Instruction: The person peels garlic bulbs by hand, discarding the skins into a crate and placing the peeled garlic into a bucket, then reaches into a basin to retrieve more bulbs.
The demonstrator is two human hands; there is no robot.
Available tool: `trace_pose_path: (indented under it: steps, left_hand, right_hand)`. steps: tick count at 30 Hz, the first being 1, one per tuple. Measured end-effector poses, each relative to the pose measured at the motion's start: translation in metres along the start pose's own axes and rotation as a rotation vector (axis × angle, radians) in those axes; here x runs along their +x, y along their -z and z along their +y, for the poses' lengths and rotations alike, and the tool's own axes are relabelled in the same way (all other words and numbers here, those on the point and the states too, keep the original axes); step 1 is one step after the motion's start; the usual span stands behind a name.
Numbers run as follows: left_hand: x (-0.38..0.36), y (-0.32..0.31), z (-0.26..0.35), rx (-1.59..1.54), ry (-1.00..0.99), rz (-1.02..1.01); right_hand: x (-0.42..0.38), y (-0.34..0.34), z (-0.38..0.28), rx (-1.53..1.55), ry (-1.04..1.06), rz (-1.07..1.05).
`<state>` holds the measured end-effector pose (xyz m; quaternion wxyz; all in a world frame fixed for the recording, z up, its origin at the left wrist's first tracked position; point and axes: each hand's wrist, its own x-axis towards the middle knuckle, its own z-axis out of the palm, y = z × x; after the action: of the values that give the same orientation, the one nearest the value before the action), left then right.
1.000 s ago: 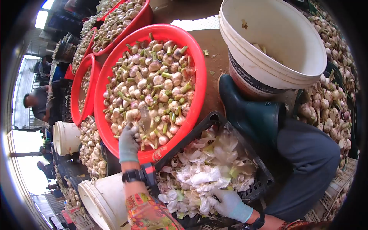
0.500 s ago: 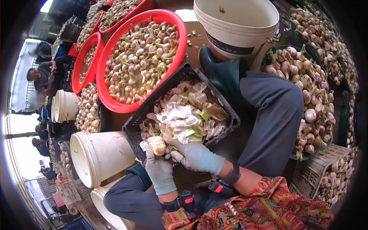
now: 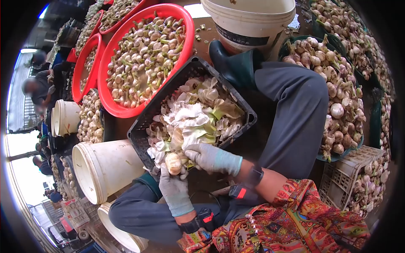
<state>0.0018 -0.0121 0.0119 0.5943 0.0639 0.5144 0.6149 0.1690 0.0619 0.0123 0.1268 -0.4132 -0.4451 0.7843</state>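
My left hand [image 3: 175, 192], in a grey glove with a pale blue cuff, is closed round the base of a garlic bulb [image 3: 173, 163]. The bulb is pale and partly bare, held over the near corner of a black crate [image 3: 136, 131]. Just right of it is my right hand [image 3: 213, 159], gloved alike, its fingers curled in towards the bulb. What its fingertips pinch, if anything, is hidden. Loose garlic skins [image 3: 192, 122], white and pale green, heap up inside the crate.
A red tub [image 3: 188, 40] of trimmed garlic stands beyond the crate. White buckets [image 3: 112, 164] are at left, another bucket [image 3: 249, 21] at the top. At right, a green basin [image 3: 344, 154] brims with garlic beside a plastic crate [image 3: 337, 181]. Another person [image 3: 44, 86] sits far left.
Skins now lie close against the bulb at the crate's near edge. My right hand has shifted slightly relative to the bulb, while the left keeps its hold. The whole view has shifted a little.
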Motion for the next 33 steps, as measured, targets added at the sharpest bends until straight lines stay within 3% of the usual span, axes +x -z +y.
trace_pose_path:
  steps: [2, 5, 9, 11, 16, 19, 22, 26, 29, 31, 33]
  left_hand:
    - [0.002, 0.003, 0.003, -0.027, 0.042, -0.023]
    - [0.005, 0.005, 0.002, -0.078, 0.084, -0.010]
    - [0.008, 0.000, -0.007, 0.068, 0.033, 0.107]
    - [0.010, 0.002, -0.012, 0.135, 0.014, 0.163]
    - [0.013, 0.010, -0.013, 0.103, 0.012, 0.079]
    - [0.009, 0.002, -0.013, 0.156, -0.035, 0.161]
    - [0.009, 0.005, -0.013, 0.176, -0.028, 0.180]
    - [0.006, 0.009, -0.008, 0.164, 0.015, 0.186]
    - [0.009, 0.020, -0.008, 0.071, 0.080, 0.123]
    - [0.007, 0.015, -0.006, 0.052, 0.100, 0.144]
    - [0.004, 0.010, -0.003, 0.058, 0.126, 0.096]
  right_hand:
    - [0.019, 0.010, 0.032, -0.433, 0.481, 0.231]
    - [0.008, 0.010, 0.022, -0.663, 0.517, 0.225]
    - [0.005, -0.012, 0.012, -0.803, 0.293, 0.098]
    - [0.012, -0.012, 0.016, -0.787, 0.275, 0.096]
    - [0.014, -0.013, 0.023, -0.782, 0.305, 0.083]
    - [0.013, -0.022, 0.021, -0.811, 0.267, 0.124]
    - [0.015, -0.019, 0.024, -0.767, 0.234, 0.114]
    - [0.030, -0.010, 0.045, -0.333, 0.308, 0.105]
    - [0.013, 0.005, 0.016, -0.504, 0.255, 0.073]
    - [0.004, 0.005, 0.010, -0.820, 0.395, 0.285]
    - [0.007, 0.000, 0.013, -0.816, 0.419, 0.241]
